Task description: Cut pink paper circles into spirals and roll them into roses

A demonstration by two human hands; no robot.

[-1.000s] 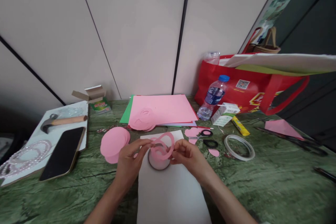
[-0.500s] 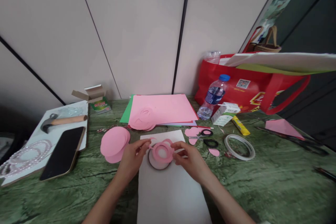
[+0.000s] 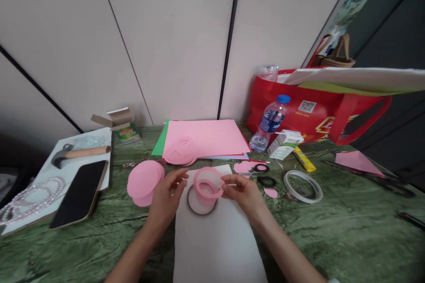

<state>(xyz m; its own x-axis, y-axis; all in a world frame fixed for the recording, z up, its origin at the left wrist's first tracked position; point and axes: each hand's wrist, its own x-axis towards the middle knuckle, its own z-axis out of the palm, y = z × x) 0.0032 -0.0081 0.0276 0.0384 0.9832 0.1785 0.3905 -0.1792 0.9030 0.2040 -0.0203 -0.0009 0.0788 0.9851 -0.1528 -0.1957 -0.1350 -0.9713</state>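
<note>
A pink paper ring (image 3: 208, 169) is pinched at its right edge between the thumb and fingers of my right hand (image 3: 244, 192). It is raised and somewhat blurred above a white board (image 3: 219, 243). Below it on the board lies a round piece with a dark rim (image 3: 202, 213) and a pink band inside, partly covered by the ring. My left hand (image 3: 168, 194) is to the left of these, thumb and fingers apart with nothing between them. Beside its wrist is a stack of pink paper discs (image 3: 144, 179).
Pink sheets (image 3: 212, 135) lie behind the board. On the right are scissors (image 3: 265, 180), a tape roll (image 3: 303, 186), a glue stick (image 3: 304, 159), a small carton (image 3: 284, 143), a water bottle (image 3: 270, 121) and a red bag (image 3: 308, 119). A phone (image 3: 79, 194) and hammer (image 3: 79, 154) lie left.
My left fingers have come off the pink paper piece. The ring has risen and tilted in my right hand, which has shifted slightly right.
</note>
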